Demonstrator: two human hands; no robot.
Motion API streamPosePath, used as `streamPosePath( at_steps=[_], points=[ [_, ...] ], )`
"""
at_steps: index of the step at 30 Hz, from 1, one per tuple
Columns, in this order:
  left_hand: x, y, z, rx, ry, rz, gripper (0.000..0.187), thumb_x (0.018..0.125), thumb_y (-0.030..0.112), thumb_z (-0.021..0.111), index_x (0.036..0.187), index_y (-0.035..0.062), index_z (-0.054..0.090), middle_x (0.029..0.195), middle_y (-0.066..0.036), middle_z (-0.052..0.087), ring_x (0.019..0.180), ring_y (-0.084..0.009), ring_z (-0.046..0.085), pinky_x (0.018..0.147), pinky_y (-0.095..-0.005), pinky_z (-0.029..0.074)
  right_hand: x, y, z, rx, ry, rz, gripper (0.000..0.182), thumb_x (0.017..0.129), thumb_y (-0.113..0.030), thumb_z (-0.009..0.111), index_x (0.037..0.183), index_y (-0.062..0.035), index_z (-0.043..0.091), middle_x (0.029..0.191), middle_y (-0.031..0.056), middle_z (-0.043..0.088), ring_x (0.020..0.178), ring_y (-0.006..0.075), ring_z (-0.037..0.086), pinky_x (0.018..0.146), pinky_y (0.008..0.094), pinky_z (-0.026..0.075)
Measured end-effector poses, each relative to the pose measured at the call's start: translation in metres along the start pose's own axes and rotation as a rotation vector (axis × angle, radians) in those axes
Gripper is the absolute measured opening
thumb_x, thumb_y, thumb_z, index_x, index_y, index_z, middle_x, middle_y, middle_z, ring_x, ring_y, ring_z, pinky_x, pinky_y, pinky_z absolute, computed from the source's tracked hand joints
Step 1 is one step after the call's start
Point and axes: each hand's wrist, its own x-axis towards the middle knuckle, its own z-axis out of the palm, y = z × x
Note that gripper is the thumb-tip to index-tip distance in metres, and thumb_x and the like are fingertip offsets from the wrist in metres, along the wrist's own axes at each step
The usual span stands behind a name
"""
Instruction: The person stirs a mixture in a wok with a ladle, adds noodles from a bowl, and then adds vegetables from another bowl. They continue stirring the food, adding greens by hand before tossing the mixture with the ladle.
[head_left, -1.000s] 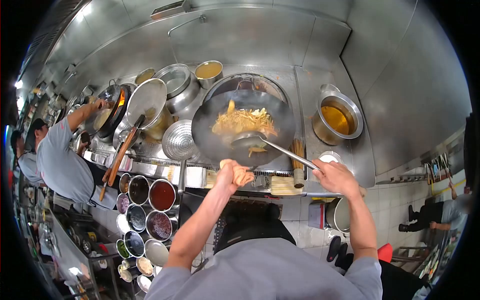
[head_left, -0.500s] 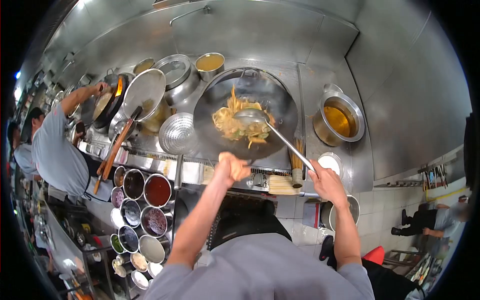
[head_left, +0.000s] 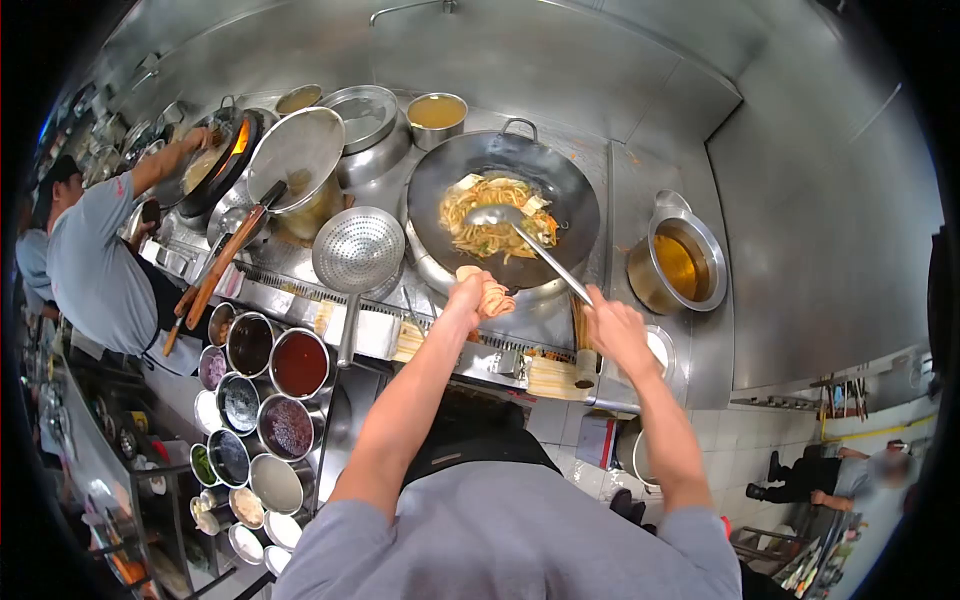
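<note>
Noodles with vegetable pieces (head_left: 480,240) lie in a large dark wok (head_left: 575,190). My right hand (head_left: 617,330) is closed round the handle of a metal ladle (head_left: 495,215), whose bowl rests among the noodles. At the wok's near rim, my left hand (head_left: 470,299) is closed on a folded orange-pink cloth (head_left: 495,298). The part of the rim under the cloth is hidden. Left of the wok lies a perforated strainer (head_left: 358,248), its handle pointing toward me.
A pot of amber liquid (head_left: 680,265) stands on the right. Several sauce and ingredient containers (head_left: 300,362) are at lower left. Behind the strainer is a pot with a mesh sieve (head_left: 297,160). A co-worker (head_left: 100,250) stands at another wok on the left.
The wok, tilted before, now sits more level, and the noodles have settled. The ladle is still among them. In view, the counter has shifted slightly.
</note>
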Motion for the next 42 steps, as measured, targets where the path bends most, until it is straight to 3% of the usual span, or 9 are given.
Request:
streamPosePath(
  at_steps=[5,10,13,17,23,29,30,33,42],
  points=[
    [-0.011,0.0,0.009,-0.035,0.059,0.025,0.011,0.076,0.005,0.052,0.082,-0.0034,0.05,0.07,-0.011,0.056,0.056,-0.021,0.059,0.048,-0.0355,0.053,0.009,0.005,-0.02,-0.199,-0.022,0.01,0.03,0.086,-0.019,0.041,0.109,0.0004,0.043,0.07,0.0225,0.059,0.069,0.0389,0.059,0.062,0.0485,0.045],
    [-0.017,0.004,0.017,0.015,0.124,0.024,0.01,0.074,0.004,0.054,0.079,-0.0033,0.051,0.068,-0.012,0.057,0.054,-0.0215,0.059,0.045,-0.0351,0.052,0.06,-0.013,0.024,-0.068,0.014,-0.035,0.029,0.087,-0.02,0.042,0.108,-0.0006,0.043,0.071,0.0225,0.06,0.069,0.0394,0.059,0.061,0.049,0.045],
    [-0.024,0.006,0.02,0.01,0.176,0.053,0.009,0.073,0.002,0.053,0.079,-0.0041,0.051,0.068,-0.013,0.057,0.053,-0.0221,0.059,0.044,-0.0359,0.052,0.038,-0.022,-0.011,-0.138,-0.051,-0.133,0.028,0.087,-0.02,0.042,0.109,-0.0029,0.043,0.073,0.0218,0.06,0.071,0.0391,0.059,0.063,0.0483,0.046],
    [-0.021,0.004,0.022,-0.036,0.163,0.066,0.01,0.073,0.001,0.052,0.08,-0.0058,0.05,0.069,-0.014,0.056,0.054,-0.0236,0.06,0.046,-0.038,0.053,0.018,0.007,-0.051,-0.289,-0.159,-0.023,0.026,0.087,-0.02,0.043,0.109,-0.0059,0.042,0.074,0.0209,0.06,0.072,0.0385,0.059,0.063,0.0484,0.046],
    [-0.01,-0.003,0.024,0.032,0.177,0.012,0.012,0.073,0.002,0.05,0.08,-0.0074,0.048,0.07,-0.018,0.056,0.055,-0.0261,0.06,0.046,-0.0394,0.055,0.053,-0.002,0.005,-0.051,-0.068,-0.004,0.023,0.086,-0.018,0.042,0.102,-0.0003,0.043,0.071,0.0217,0.06,0.069,0.04,0.059,0.064,0.0477,0.046],
    [-0.009,-0.004,0.022,-0.063,0.125,0.028,0.015,0.072,0.001,0.047,0.078,-0.0121,0.045,0.07,-0.022,0.056,0.054,-0.0316,0.059,0.045,-0.0424,0.054,0.009,0.03,-0.028,-0.052,-0.149,0.016,0.023,0.085,-0.018,0.043,0.103,-0.003,0.045,0.072,0.0239,0.058,0.073,0.0417,0.056,0.066,0.0501,0.044],
    [-0.004,-0.005,0.018,-0.039,0.017,-0.047,0.014,0.073,0.002,0.045,0.078,-0.0115,0.045,0.071,-0.023,0.056,0.054,-0.0317,0.059,0.045,-0.0423,0.054,0.012,0.035,-0.026,-0.017,-0.108,0.026,0.024,0.085,-0.018,0.043,0.104,-0.0035,0.045,0.073,0.0242,0.058,0.074,0.042,0.056,0.066,0.05,0.043],
    [0.002,-0.012,0.019,-0.075,0.096,0.004,0.015,0.073,0.002,0.045,0.078,-0.0114,0.045,0.072,-0.023,0.056,0.054,-0.032,0.058,0.045,-0.0424,0.054,0.004,0.047,-0.032,0.062,-0.019,0.024,0.026,0.085,-0.02,0.044,0.106,-0.0042,0.046,0.075,0.0235,0.058,0.076,0.0414,0.055,0.067,0.0497,0.043],
    [-0.044,-0.003,0.032,-0.009,0.049,-0.038,0.023,0.08,0.012,0.035,0.081,-0.0089,0.045,0.074,-0.019,0.05,0.058,-0.0303,0.054,0.05,-0.0406,0.051,-0.058,0.042,-0.109,0.058,-0.278,-0.024,0.028,0.085,-0.025,0.045,0.107,-0.0085,0.05,0.081,0.0191,0.06,0.081,0.039,0.056,0.071,0.048,0.043]
  ],
)
